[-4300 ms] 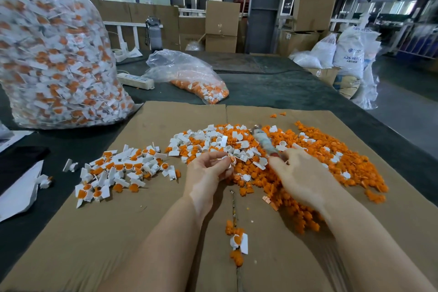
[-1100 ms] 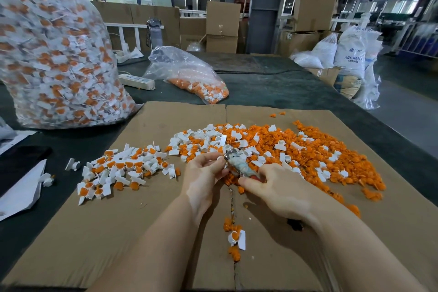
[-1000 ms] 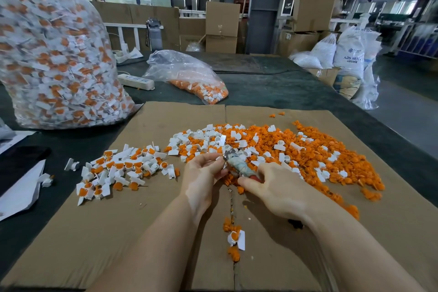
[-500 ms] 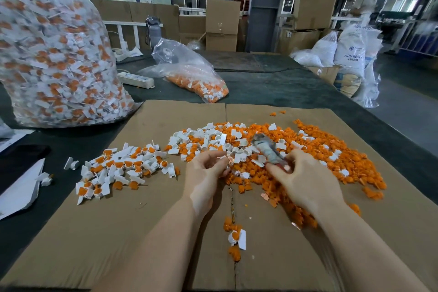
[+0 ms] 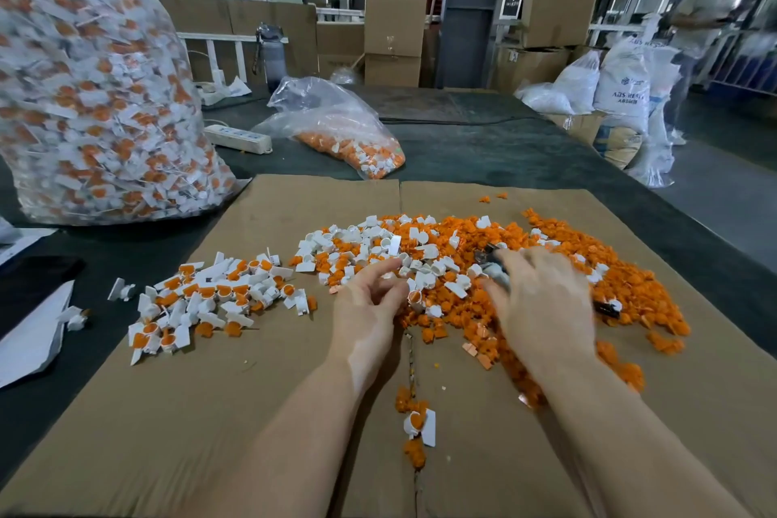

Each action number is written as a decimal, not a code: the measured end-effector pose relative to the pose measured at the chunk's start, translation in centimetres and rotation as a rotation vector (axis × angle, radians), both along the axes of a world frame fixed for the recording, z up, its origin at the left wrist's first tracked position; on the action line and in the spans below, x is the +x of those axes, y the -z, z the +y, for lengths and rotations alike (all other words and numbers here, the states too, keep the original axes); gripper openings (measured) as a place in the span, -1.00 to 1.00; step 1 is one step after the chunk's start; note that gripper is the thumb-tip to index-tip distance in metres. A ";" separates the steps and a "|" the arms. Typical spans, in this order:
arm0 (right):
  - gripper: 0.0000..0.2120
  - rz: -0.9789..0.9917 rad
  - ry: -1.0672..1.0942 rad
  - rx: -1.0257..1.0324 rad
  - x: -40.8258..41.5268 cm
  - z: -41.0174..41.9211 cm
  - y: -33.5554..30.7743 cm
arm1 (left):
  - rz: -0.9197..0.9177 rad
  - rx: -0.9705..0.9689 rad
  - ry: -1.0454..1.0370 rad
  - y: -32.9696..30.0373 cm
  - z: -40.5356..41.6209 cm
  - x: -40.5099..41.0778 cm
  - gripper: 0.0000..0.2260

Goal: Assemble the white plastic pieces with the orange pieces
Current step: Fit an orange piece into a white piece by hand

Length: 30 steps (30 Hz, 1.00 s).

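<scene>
Head view: two hands, two sorted heaps.

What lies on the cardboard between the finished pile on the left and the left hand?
In the head view, bare cardboard separates the assembled pile from the left hand; no pieces lie there.

Both bare forearms extend forward from the lower edge of the view, palms facing down. The left hand has its fingers curled inward, fingertips pinched together at the front. The right hand is motion-blurred, knuckles up, fingers bent downward around a grey tool.
</scene>
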State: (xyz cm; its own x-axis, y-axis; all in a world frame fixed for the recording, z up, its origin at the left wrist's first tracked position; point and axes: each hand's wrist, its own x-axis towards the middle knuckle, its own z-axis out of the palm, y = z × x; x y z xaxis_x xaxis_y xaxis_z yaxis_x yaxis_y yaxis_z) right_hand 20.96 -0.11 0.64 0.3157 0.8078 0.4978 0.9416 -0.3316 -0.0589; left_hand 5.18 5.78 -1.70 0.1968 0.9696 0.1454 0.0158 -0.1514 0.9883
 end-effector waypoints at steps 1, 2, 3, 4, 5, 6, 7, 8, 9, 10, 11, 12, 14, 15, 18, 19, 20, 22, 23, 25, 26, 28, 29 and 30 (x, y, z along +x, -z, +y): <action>-0.71 0.083 -0.157 0.071 -1.3 0.0 0.3 | -0.011 -0.001 0.008 -0.1 -0.1 0.0 -0.78; -0.77 0.148 -0.287 0.117 -2.7 0.0 0.7 | -0.017 0.001 0.018 -0.1 -0.1 -0.1 -0.78; -0.80 0.182 -0.374 0.141 -3.9 0.1 1.2 | -0.019 0.001 0.032 -0.1 -0.2 -0.1 -0.79; -0.82 0.199 -0.425 0.151 -4.6 0.1 1.6 | -0.022 -0.009 0.047 -0.1 -0.3 -0.2 -0.79; -0.84 0.224 -0.451 0.163 -5.1 0.2 2.0 | -0.027 -0.028 0.064 -0.1 -0.3 -0.3 -0.80; -0.87 0.258 -0.456 0.184 -5.2 0.3 2.2 | -0.036 -0.051 0.081 -0.1 -0.4 -0.4 -0.79; -0.91 0.294 -0.449 0.210 -5.0 0.3 2.3 | -0.046 -0.072 0.105 -0.1 -0.4 -0.4 -0.76; -0.95 0.322 -0.436 0.237 -4.8 0.3 2.4 | -0.033 -0.067 0.129 -0.1 -0.4 -0.5 -0.72; -0.97 0.338 -0.426 0.263 -4.7 0.3 2.4 | 0.008 -0.028 0.154 -0.1 -0.5 -0.6 -0.67; -0.96 0.339 -0.423 0.286 -4.6 0.3 2.4 | 0.071 0.029 0.179 -0.2 -0.6 -0.5 -0.64; -0.95 0.333 -0.427 0.309 -4.5 0.2 2.5 | 0.129 0.080 0.194 -0.2 -0.6 -0.5 -0.63; -0.94 0.329 -0.428 0.332 -4.5 0.1 2.6 | 0.171 0.114 0.191 -0.3 -0.6 -0.4 -0.65; -0.91 0.336 -0.407 0.363 -4.5 -0.2 2.8 | 0.198 0.139 0.165 -0.3 -0.6 -0.2 -0.70; -0.89 0.348 -0.389 0.372 -4.4 -0.2 2.9 | 0.196 0.144 0.157 -0.3 -0.6 -0.2 -0.72; -0.89 0.371 -0.382 0.369 -4.3 -0.4 3.0 | 0.202 0.169 0.158 -0.3 -0.6 -0.2 -0.73; -0.89 0.367 -0.392 0.361 -4.4 -0.4 3.0 | 0.209 0.177 0.158 -0.3 -0.6 -0.2 -0.73; -0.89 0.358 -0.402 0.354 -4.4 -0.4 3.0 | 0.219 0.184 0.157 -0.3 -0.6 -0.2 -0.72; -0.91 0.345 -0.416 0.344 -4.4 -0.4 3.0 | 0.245 0.190 0.157 -0.2 -0.6 -0.1 -0.70; -0.92 0.346 -0.418 0.339 -4.4 -0.4 3.0 | 0.254 0.189 0.154 -0.1 -0.5 -0.1 -0.69; -0.93 0.348 -0.415 0.336 -4.4 -0.5 3.1 | 0.269 0.189 0.141 0.0 -0.5 -0.1 -0.71; -0.93 0.349 -0.414 0.338 -4.4 -0.5 3.1 | 0.275 0.190 0.134 0.0 -0.5 -0.1 -0.72; -0.93 0.349 -0.416 0.342 -4.4 -0.5 3.1 | 0.277 0.194 0.121 0.1 -0.5 -0.1 -0.72; -0.93 0.342 -0.419 0.342 -4.4 -0.5 3.1 | 0.281 0.202 0.118 0.1 -0.5 0.0 -0.72; -0.94 0.334 -0.423 0.341 -4.4 -0.5 3.1 | 0.291 0.216 0.115 0.1 -0.6 0.0 -0.71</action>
